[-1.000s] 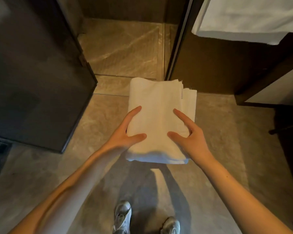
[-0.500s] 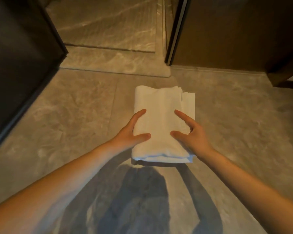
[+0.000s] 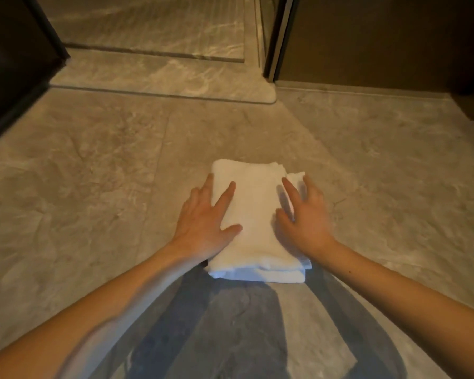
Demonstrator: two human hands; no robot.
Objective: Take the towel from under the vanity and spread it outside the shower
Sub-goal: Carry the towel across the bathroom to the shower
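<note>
A white folded towel (image 3: 255, 214) lies flat on the grey marbled floor, a short way in front of the raised shower threshold (image 3: 162, 80). My left hand (image 3: 203, 222) rests palm down on the towel's left side with its fingers spread. On the towel's right side my right hand (image 3: 307, 220) sits with its fingers apart and slightly arched, a little blurred. Neither hand has fingers under the towel. The towel is still folded in several layers, as its near edge shows.
A dark cabinet (image 3: 11, 64) stands at the left. The metal frame of the shower door (image 3: 277, 36) rises at the upper right, beside a brown wall (image 3: 381, 36). Shower floor tiles lie beyond the threshold. My shadow falls on the floor below the towel.
The towel has gone down from being held in the air to lying on the floor. Both hands shifted from gripping its sides to resting on top. The view tilted lower.
</note>
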